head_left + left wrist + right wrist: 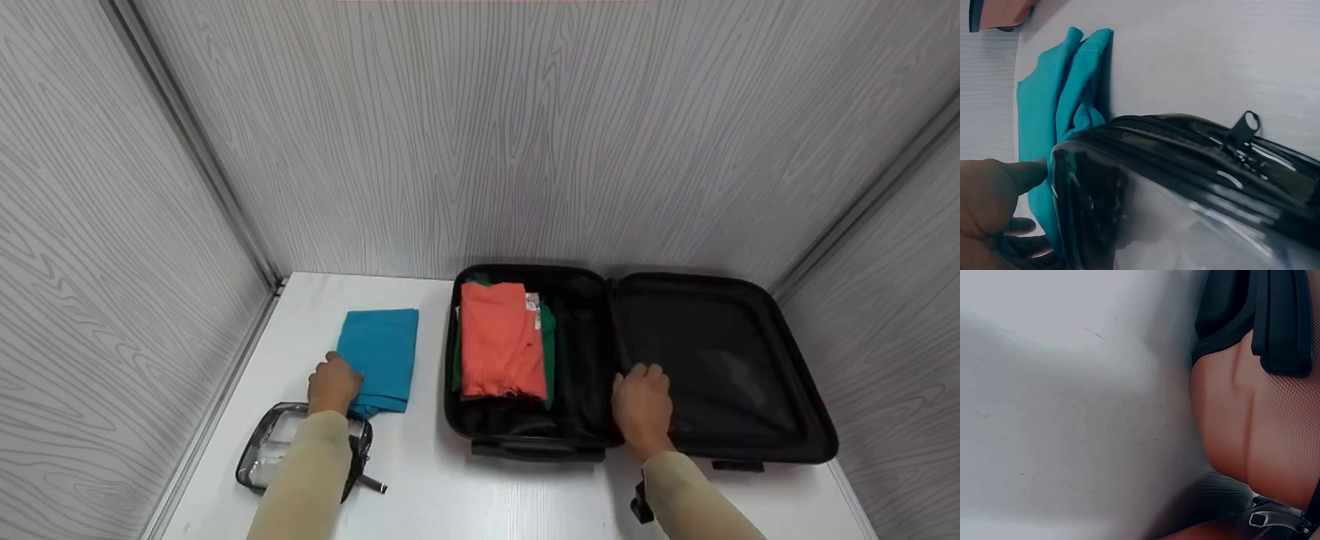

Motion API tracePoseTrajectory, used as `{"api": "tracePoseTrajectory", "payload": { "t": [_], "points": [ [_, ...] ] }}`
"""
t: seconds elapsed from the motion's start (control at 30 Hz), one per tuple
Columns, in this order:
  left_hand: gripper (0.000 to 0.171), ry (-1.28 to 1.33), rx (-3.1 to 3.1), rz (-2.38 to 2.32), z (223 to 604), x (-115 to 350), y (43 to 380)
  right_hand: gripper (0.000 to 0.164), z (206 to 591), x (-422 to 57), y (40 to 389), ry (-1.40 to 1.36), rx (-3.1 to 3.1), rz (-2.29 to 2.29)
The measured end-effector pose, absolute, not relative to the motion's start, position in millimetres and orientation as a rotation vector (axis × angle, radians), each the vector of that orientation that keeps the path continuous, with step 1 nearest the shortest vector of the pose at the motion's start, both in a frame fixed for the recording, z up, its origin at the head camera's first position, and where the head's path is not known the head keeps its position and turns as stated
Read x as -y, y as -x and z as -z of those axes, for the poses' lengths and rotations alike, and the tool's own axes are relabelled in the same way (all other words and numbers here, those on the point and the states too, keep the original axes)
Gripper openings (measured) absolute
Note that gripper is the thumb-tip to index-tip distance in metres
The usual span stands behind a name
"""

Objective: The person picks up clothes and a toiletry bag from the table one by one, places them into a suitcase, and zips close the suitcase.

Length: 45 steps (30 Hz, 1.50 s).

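Observation:
A folded blue cloth garment point(381, 349) lies on the table at the left. My left hand point(334, 382) is at its near left edge; in the left wrist view the thumb point(1030, 173) reaches onto the cloth, apart from the fingers below it. Under my left forearm is a clear pouch point(270, 442) with black zipped edging. An open suitcase point(538, 448) lies flat on the right. My right hand point(643, 405) rests at the middle seam between its two halves, fingertips partly hidden; the right wrist view does not show the hand.
A folded coral garment point(499, 341) lies over green cloth point(548, 337) in the suitcase's left half. The black-lined right half point(720, 360) lies opened out. Grey wood-grain panels point(480, 135) enclose the white table point(442, 487). The suitcase's shell point(1252, 416) is orange outside.

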<state>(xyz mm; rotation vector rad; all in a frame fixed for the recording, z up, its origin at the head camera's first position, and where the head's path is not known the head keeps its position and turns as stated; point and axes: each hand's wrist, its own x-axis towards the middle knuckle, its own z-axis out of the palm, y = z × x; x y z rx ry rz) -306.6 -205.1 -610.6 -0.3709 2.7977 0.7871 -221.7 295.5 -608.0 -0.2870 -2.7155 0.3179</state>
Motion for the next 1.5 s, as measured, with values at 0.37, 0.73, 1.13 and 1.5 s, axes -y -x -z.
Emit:
{"api": "tracePoseTrajectory", "payload": {
  "t": [0.37,0.73,1.13,1.5],
  "points": [
    [0.075,0.471,-2.716,-0.927,601,202,310,0.032,609,-296,222,0.277,2.707,-0.341],
    [0.061,0.338,-2.678,-1.01,592,201,314,0.033,608,-296,221,0.253,2.708,-0.34],
    [0.073,0.309,-2.611,-1.07,582,192,315,0.033,609,-296,222,0.296,2.707,-0.337],
    [0.074,0.242,-2.637,-1.098,565,179,311,0.034,608,-296,221,0.3,2.705,-0.363]
  ]
}}
